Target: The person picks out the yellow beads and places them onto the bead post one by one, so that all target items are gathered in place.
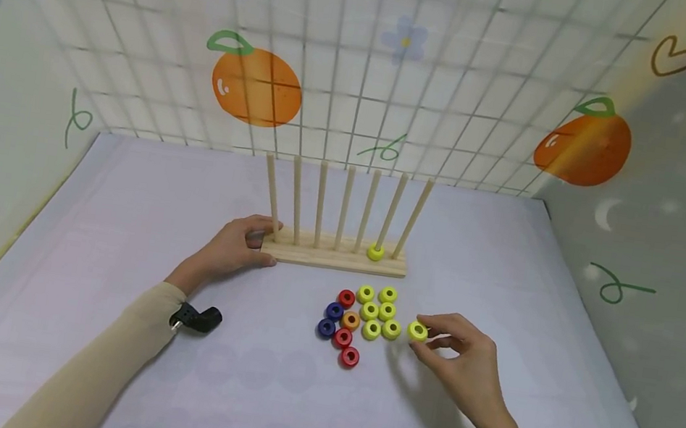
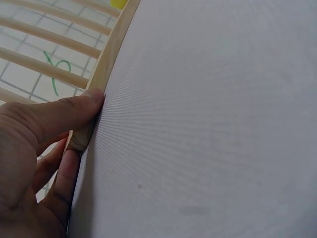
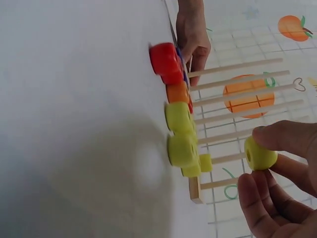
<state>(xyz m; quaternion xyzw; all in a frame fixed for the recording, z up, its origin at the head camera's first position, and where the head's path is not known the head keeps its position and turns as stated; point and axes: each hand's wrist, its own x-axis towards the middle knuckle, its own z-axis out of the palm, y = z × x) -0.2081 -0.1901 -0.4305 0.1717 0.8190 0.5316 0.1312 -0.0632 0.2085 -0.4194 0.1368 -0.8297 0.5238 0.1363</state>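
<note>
My left hand [image 1: 238, 242] grips the left end of a wooden peg rack [image 1: 336, 261], thumb on the front and fingers behind. The rack carries several upright pegs, and one yellow bead [image 1: 375, 252] sits at the foot of the second peg from the right. In the right wrist view, my right hand [image 3: 285, 173] pinches another yellow bead [image 3: 260, 152] between thumb and fingers, raised above the table. On the table in front of the rack lie loose beads: several yellow beads [image 1: 387, 312], red beads [image 1: 342, 338], two dark blue beads [image 1: 326, 328] and an orange bead [image 1: 351, 320].
The table [image 1: 263, 407] has a pale cover. Behind it hangs a gridded backdrop [image 1: 364, 63] printed with oranges, hearts and flowers, and similar side panels stand left and right. A black wrist device [image 1: 196, 318] is strapped at the left sleeve.
</note>
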